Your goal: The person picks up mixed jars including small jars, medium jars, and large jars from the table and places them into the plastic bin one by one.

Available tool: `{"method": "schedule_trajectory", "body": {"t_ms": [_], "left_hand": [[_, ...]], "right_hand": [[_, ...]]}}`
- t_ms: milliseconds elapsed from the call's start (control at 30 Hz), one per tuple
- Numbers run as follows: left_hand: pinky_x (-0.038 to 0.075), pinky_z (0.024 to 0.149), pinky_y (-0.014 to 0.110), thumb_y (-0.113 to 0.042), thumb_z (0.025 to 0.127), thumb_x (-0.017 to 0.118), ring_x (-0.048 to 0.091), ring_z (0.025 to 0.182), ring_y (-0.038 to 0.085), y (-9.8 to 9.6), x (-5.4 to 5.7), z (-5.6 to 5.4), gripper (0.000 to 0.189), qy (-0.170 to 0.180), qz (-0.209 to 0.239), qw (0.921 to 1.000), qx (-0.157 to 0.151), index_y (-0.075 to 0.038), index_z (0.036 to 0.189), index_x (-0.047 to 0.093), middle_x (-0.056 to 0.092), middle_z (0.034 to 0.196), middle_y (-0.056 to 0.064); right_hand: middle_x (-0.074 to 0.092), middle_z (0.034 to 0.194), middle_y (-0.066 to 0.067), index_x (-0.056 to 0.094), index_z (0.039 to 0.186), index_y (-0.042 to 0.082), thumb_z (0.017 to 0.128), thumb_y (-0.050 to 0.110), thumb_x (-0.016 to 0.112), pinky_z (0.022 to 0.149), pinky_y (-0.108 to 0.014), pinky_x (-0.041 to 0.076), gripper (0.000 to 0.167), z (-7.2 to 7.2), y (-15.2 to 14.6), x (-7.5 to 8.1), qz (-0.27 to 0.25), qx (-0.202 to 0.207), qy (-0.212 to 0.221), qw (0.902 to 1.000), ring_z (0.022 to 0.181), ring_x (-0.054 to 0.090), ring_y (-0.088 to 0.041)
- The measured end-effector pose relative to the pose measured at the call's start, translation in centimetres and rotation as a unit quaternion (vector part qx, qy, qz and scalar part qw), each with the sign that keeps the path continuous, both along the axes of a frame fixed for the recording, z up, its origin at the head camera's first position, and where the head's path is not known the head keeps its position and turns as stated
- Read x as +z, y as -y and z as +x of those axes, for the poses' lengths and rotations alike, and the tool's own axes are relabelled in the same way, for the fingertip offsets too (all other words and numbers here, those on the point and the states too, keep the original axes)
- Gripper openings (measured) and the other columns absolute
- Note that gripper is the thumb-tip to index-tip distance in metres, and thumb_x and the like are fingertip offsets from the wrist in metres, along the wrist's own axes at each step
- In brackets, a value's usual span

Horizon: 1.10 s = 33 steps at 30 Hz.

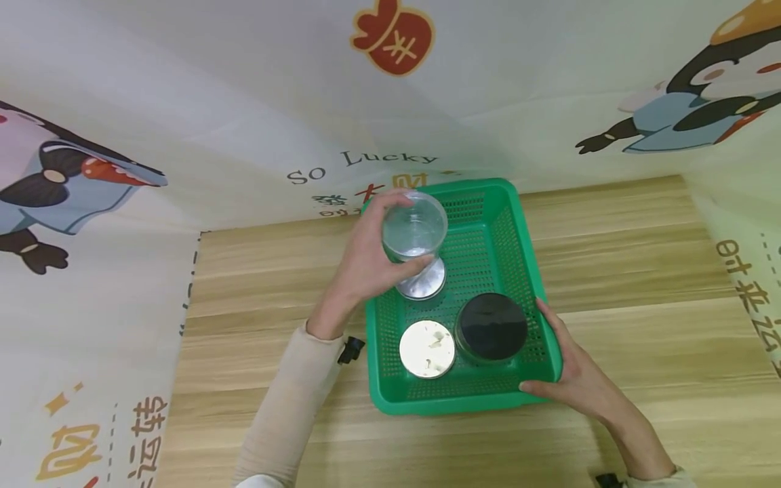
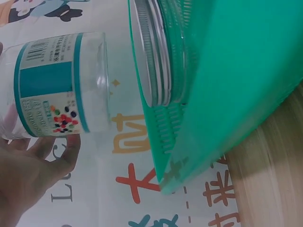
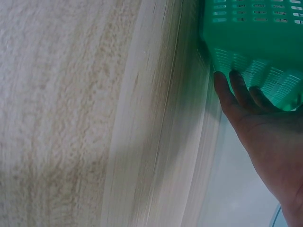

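My left hand [image 1: 372,254] grips a clear plastic jar [image 1: 415,227] above the far left part of a green basket [image 1: 465,405]. In the left wrist view, the jar [image 2: 52,85] shows a teal and white label with small colourful candy-like pictures, and stands apart from the basket's rim. Below it in the basket is a jar with a silver lid [image 1: 422,281], partly hidden by the held jar. Nearer sit a second round lidded jar [image 1: 427,349] with a bright, shiny top and a wider black-topped jar [image 1: 491,327]. My right hand [image 1: 576,376] holds the basket's near right corner, thumb at the rim and fingers along the outer wall.
The basket stands on a wood-grain table [image 1: 274,285]. Behind the table rises a pale printed backdrop [image 1: 244,122] with penguins and lettering, and it continues down both sides. The basket's far rim lies close to the backdrop.
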State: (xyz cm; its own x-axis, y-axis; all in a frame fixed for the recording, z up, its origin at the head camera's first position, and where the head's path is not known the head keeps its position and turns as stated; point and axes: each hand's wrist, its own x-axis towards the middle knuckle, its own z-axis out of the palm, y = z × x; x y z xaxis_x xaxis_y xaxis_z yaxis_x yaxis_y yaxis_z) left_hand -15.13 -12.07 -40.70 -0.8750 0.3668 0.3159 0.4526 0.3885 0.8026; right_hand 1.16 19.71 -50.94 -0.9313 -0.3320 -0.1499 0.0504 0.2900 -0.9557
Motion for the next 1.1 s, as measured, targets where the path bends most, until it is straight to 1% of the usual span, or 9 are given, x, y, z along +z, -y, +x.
{"method": "schedule_trajectory", "body": {"t_ms": [167,467,600,733,867,1100], "left_hand": [[0.046,0.097,0.043,-0.028,0.067,0.091,0.043,0.131,0.013,-0.3,0.2,-0.1,0.075,0.004,-0.018,0.9998,0.008,-0.016,0.129,0.049,0.048,0.142,-0.004],[0.045,0.099,0.041,-0.028,0.066,0.092,0.042,0.131,0.011,-0.6,0.3,-0.2,0.075,0.017,-0.022,0.9996,0.009,-0.017,0.127,0.050,0.049,0.140,-0.004],[0.047,0.097,0.039,-0.031,0.067,0.092,0.045,0.127,0.012,-0.9,0.4,-0.3,0.074,0.027,-0.030,0.9992,0.004,-0.019,0.127,0.050,0.049,0.138,-0.005],[0.048,0.094,0.037,-0.036,0.069,0.090,0.047,0.124,0.014,-1.3,0.5,-0.4,0.074,0.033,-0.043,0.9985,-0.008,-0.019,0.128,0.048,0.047,0.139,-0.004],[0.049,0.094,0.037,-0.038,0.071,0.089,0.047,0.124,0.015,-1.9,0.5,-0.5,0.073,0.024,-0.057,0.9978,-0.023,-0.018,0.128,0.048,0.046,0.140,-0.003],[0.048,0.096,0.037,-0.037,0.072,0.087,0.047,0.123,0.017,-2.6,0.5,-0.8,0.070,0.004,-0.069,0.9969,-0.038,-0.015,0.126,0.048,0.045,0.139,0.000]], "right_hand": [[0.011,0.160,-0.029,-0.001,0.160,0.032,0.075,0.008,0.086,0.089,-0.069,0.044,0.124,0.0,0.1,0.1,0.001,0.004,-0.005,1.0000,0.128,0.039,-0.059],[0.012,0.160,-0.029,-0.001,0.160,0.032,0.076,0.008,0.086,0.089,-0.068,0.045,0.124,0.0,0.1,0.2,-0.003,0.006,-0.004,1.0000,0.128,0.039,-0.058],[0.012,0.161,-0.028,-0.001,0.160,0.032,0.075,0.009,0.086,0.089,-0.069,0.044,0.124,0.0,0.1,0.2,0.002,0.003,-0.004,1.0000,0.129,0.038,-0.058],[0.012,0.161,-0.028,-0.001,0.160,0.032,0.075,0.010,0.087,0.089,-0.069,0.043,0.124,0.1,0.1,0.2,0.008,0.001,-0.006,0.9999,0.129,0.037,-0.058],[0.011,0.161,-0.027,-0.001,0.160,0.033,0.075,0.009,0.086,0.090,-0.069,0.042,0.124,0.1,0.1,0.1,0.005,0.001,-0.006,1.0000,0.130,0.037,-0.057],[0.009,0.162,-0.026,-0.001,0.160,0.033,0.075,0.009,0.086,0.090,-0.067,0.043,0.123,0.0,0.1,0.1,0.004,0.002,-0.004,1.0000,0.130,0.036,-0.057]]}}
